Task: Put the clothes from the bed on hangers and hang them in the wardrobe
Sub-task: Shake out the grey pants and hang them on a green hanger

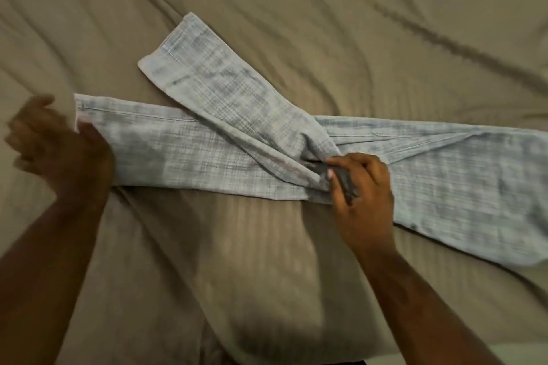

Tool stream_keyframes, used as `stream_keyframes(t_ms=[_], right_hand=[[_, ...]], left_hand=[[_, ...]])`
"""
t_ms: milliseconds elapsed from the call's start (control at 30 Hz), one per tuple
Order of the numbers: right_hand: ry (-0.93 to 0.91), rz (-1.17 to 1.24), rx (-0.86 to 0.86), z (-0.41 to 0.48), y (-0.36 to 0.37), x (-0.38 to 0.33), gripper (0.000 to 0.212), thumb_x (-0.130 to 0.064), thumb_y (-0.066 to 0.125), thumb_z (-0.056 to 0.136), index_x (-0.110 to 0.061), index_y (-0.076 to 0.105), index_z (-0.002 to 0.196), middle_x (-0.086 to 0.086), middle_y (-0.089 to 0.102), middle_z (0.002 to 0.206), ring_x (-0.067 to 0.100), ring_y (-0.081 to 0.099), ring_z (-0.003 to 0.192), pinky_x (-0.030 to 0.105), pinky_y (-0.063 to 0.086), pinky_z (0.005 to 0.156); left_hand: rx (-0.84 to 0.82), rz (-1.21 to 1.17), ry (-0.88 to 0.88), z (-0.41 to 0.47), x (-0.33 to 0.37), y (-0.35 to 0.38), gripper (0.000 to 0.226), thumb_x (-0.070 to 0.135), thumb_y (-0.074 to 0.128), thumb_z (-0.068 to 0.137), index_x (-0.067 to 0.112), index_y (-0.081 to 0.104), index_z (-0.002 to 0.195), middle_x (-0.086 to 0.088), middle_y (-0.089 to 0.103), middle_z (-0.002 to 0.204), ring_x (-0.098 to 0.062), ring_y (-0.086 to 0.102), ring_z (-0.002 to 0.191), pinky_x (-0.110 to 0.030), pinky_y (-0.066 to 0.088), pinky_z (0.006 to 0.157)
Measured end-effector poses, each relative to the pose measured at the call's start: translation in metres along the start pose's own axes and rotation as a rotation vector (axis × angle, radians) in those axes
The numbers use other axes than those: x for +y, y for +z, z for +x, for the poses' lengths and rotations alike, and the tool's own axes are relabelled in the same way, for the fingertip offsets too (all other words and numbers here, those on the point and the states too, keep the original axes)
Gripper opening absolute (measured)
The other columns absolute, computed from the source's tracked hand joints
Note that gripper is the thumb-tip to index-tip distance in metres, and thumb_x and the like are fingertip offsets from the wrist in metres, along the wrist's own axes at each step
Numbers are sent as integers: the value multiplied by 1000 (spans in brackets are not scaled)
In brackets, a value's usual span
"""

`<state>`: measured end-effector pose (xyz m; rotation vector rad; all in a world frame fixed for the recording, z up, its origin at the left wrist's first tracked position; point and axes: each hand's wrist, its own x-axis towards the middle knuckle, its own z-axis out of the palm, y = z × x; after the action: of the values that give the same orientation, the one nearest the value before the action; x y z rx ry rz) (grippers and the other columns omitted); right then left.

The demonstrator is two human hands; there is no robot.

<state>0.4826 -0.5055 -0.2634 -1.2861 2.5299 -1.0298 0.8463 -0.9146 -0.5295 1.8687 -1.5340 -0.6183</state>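
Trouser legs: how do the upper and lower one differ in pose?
The upper leg angles up-left and crosses over the lower leg, which lies straight across the bed. The left hand is at the lower leg's hem; the upper leg's hem lies free. Both are the same pale checked cloth, meeting at the right hand.

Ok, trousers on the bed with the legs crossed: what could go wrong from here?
1. One leg lies twisted across the other, just where the right hand pinches the trousers. Lifted from that spot, they would likely hang bunched and uneven.
2. The left hand at the near cuff is blurred and its grip is unclear, so that cuff may slip free when the legs are pulled straight.
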Motion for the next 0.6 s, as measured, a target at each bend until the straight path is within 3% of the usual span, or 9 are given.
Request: stream_keyframes(t_ms=[67, 133, 167, 200, 267, 367, 433, 533, 600], right_hand=[[48, -10, 14, 7, -14, 16, 20, -14, 69, 94, -20, 71, 113, -1, 58, 110, 11, 56, 99, 14, 42, 92], [157, 59, -47, 16, -25, 23, 27, -26, 70, 94, -25, 65, 121, -7, 62, 98, -1, 60, 83, 19, 49, 76], [233, 91, -123, 19, -27, 25, 37, -32, 71, 93, -29, 60, 128, -11, 64, 90, -2, 61, 78, 17, 48, 68], [295, 94, -212, 21, -27, 28, 48, -39, 72, 91, -33, 53, 135, -11, 64, 83, -2, 61, 75, 14, 45, 64], [342, 63, -353, 24, -22, 34, 62, -45, 74, 88, -36, 45, 141, -9, 64, 76, 0, 60, 71, 14, 41, 62], [281, -14, -392, 34, -15, 45, 43, -39, 72, 91, -33, 60, 132, -11, 63, 76, 5, 60, 73, 16, 39, 63], [193, -85, -324, 41, -18, 54, 26, -33, 69, 93, -28, 71, 118, -5, 58, 87, 16, 62, 88, 19, 35, 73], [54, -229, -202, 53, -29, 61, 20, -33, 66, 95, -21, 74, 109, 11, 56, 111, 32, 54, 110, 25, 29, 87], [30, -207, -207, 64, -39, 56, 20, -34, 59, 100, -19, 70, 108, 8, 63, 111, 29, 57, 104, 31, 35, 86]], left_hand=[[-50, -62, 2, -109, 166, -48, 37, 59, 47, 96, 37, 43, 127, -1, 61, 118, -17, 63, 99, -34, 51, 91], [-235, -318, -150, -182, 267, -80, 50, 54, 61, 93, 24, 37, 125, -11, 67, 107, -20, 69, 77, -43, 61, 71], [-357, -467, -331, -194, 297, -73, 56, 54, 65, 91, 25, 31, 125, -11, 66, 105, -21, 70, 75, -45, 63, 66], [-435, -558, -473, -193, 307, -69, 62, 53, 69, 89, 25, 27, 124, -10, 64, 106, -23, 73, 80, -46, 63, 63], [-411, -508, -435, -191, 325, -62, 69, 43, 78, 84, 23, 25, 124, -7, 59, 117, -27, 73, 91, -42, 63, 58], [-373, -417, -305, -178, 333, -58, 72, 5, 69, 87, 24, 24, 139, -3, 47, 127, -22, 64, 103, -32, 60, 55], [-431, -468, -271, -173, 329, -54, 73, -12, 52, 86, 29, 32, 143, -3, 47, 132, -22, 63, 104, -33, 61, 58], [-451, -520, -220, -181, 319, -76, 59, -10, 41, 89, 25, 62, 131, 0, 60, 132, -24, 68, 110, -32, 61, 70], [-371, -553, -143, -189, 299, -104, 58, -4, 44, 88, 28, 63, 133, 2, 63, 134, -20, 65, 118, -38, 59, 89]])
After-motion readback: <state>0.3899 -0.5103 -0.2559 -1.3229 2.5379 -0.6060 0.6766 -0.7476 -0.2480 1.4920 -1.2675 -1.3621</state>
